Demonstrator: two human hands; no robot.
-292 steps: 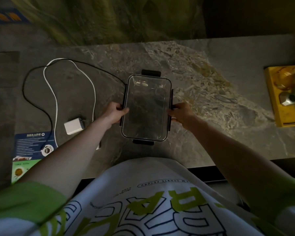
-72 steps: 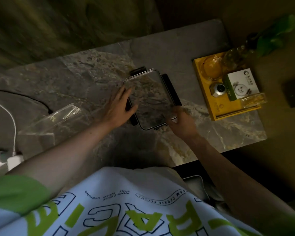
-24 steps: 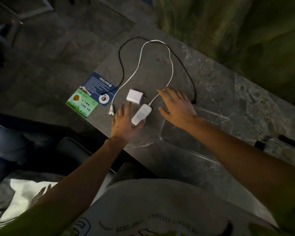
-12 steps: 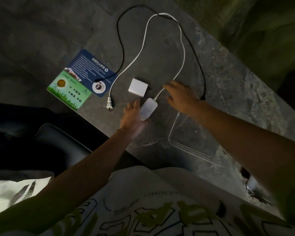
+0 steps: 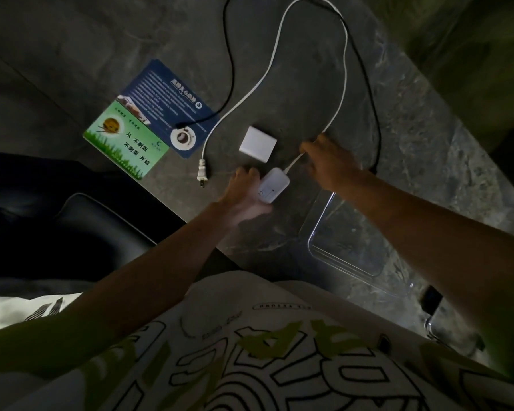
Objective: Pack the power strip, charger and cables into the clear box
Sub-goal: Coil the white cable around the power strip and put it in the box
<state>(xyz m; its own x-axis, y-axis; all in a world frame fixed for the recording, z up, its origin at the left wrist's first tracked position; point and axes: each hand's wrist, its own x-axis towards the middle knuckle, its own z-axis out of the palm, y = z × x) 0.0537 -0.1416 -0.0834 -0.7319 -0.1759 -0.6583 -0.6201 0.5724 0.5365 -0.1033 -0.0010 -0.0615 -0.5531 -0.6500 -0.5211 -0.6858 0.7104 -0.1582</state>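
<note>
A small white power strip [image 5: 274, 185] lies on the marble table, and my left hand [image 5: 244, 192] grips its left side. Its white cable [image 5: 343, 54] loops far up the table and comes back to a two-pin plug [image 5: 202, 173]. My right hand [image 5: 331, 164] is closed over this cable just beyond the strip. A white cube charger [image 5: 258, 143] sits just above the strip. A black cable [image 5: 376, 123] loops outside the white one. The clear box [image 5: 343, 264] stands open and empty, to the right of the strip and partly under my right forearm.
A blue and green printed card [image 5: 149, 123] lies at the table's left corner under the black cable's end. The box lid [image 5: 436, 327] with black clips shows at lower right. A dark chair [image 5: 86, 229] stands left of the table edge.
The lid came off and was set aside to the right. Over the last second my left hand closed on the power strip and my right hand curled down onto the white cable.
</note>
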